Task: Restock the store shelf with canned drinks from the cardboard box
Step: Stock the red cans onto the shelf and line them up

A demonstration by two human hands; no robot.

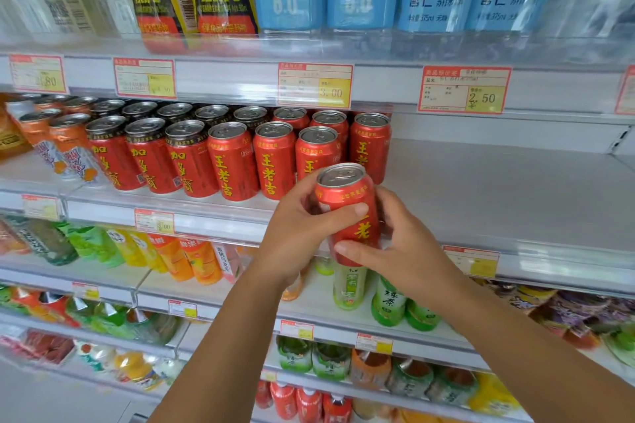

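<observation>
**One can held at the shelf front, ready to be placed**

Head view. A red can point(343, 197) is held slightly tilted, in the air just before the front edge of the shelf point(498, 189). It is held by both hands. The grip of the left hand point(302, 227) is closed round its upper half, with the thumb laid across the front. The grip of the right hand point(409, 247) is closed round its lower half, with the thumb pressed near the base and the fingers wrapped behind. The can is not yet set on the shelf. On the shelf's left half, rows of matching red cans point(275, 161) are stood close together with labels forward. The right half, out to the right edge, is bare.

The step in hand is judged to be the placing of this can. It is best done if the can is first brought upright, then carried over the front edge and set down just beside the rightmost can point(371, 144), so that the row is extended toward the right edge. The label should be turned forward, as on its neighbours. The neighbouring cans could be knocked if the can is pushed in tilted. One hand can be freed once the base is flat.
</observation>
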